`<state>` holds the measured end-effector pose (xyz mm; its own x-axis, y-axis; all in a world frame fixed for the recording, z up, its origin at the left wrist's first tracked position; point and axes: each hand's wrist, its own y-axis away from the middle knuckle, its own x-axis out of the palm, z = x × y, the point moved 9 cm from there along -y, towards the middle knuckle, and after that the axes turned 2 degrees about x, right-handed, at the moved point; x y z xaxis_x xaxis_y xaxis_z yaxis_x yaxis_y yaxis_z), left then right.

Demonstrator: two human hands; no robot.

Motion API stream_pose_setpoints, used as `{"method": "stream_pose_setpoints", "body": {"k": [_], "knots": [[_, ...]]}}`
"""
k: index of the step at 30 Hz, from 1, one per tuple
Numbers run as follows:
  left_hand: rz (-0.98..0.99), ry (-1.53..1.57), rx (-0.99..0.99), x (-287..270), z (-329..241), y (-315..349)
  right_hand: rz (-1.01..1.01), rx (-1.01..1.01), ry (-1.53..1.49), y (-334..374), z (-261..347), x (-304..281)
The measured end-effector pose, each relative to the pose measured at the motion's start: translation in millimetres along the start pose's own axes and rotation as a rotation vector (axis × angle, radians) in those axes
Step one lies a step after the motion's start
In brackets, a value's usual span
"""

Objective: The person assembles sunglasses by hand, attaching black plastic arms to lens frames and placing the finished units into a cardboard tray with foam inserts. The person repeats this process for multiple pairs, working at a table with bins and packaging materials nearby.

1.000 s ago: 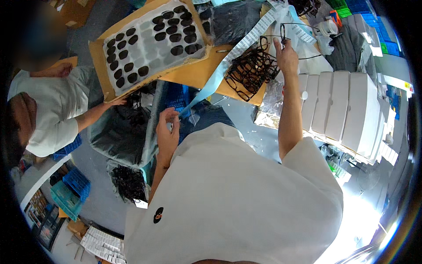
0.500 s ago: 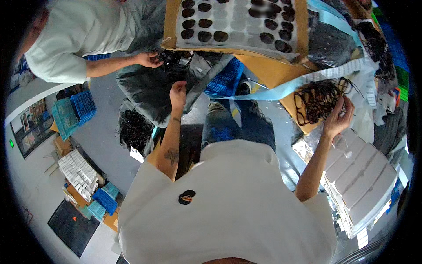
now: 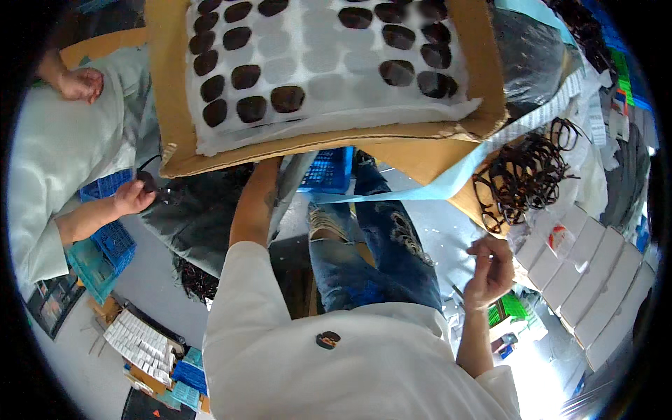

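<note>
right hand (image 3: 488, 269) fingers (image 3: 481, 246) empty, eyeglass frames (image 3: 526, 178) above (apart)

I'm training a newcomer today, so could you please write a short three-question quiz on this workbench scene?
1. True or false: the right hand is raised beside the pile of dark spectacle frames, not touching it.
2. What fills the white tray in the cardboard box? A dark oval lenses, B screws, C cloths.
3. Where does the left forearm lead?

Key: 1 true. 2 A. 3 Under the cardboard box; the hand is hidden.
</note>
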<state>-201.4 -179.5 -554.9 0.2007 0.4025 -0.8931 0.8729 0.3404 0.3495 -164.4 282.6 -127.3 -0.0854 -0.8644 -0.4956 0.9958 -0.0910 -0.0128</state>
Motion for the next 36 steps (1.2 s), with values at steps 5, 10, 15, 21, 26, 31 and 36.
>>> {"method": "stream_pose_setpoints", "body": {"k": [5, 10, 15, 21, 26, 31, 36], "knots": [[-0.128, 0.137, -0.124, -74.9, 27.8, 47.7, 0.027, 0.05, -0.159, 0.2, 12.2, 10.6], [-0.335, 0.795, -0.218, -179.9, 53.5, 169.3, 0.322, -0.056, -0.179, -18.1, 82.3, 47.5], [-0.552, 1.427, -0.334, -262.9, -2.0, 296.4, 0.726, -0.23, -0.262, -3.8, 143.2, 106.7], [-0.593, 0.598, -0.064, -386.6, -126.9, 380.8, 1.242, 0.29, -0.433, 36.2, 108.3, 184.5], [-0.441, 0.116, 0.453, -418.0, -256.7, 391.1, 1.357, 0.409, -0.54, 48.7, 121.4, 179.5], [-0.223, 0.472, 0.664, -427.8, -283.2, 384.8, 1.251, 0.367, -0.552, 12.8, 109.7, 162.9], [-0.137, 1.368, 0.188, -366.6, -218.9, 327.5, 1.226, 0.203, -0.809, 7.2, 135.9, 146.6]]}}
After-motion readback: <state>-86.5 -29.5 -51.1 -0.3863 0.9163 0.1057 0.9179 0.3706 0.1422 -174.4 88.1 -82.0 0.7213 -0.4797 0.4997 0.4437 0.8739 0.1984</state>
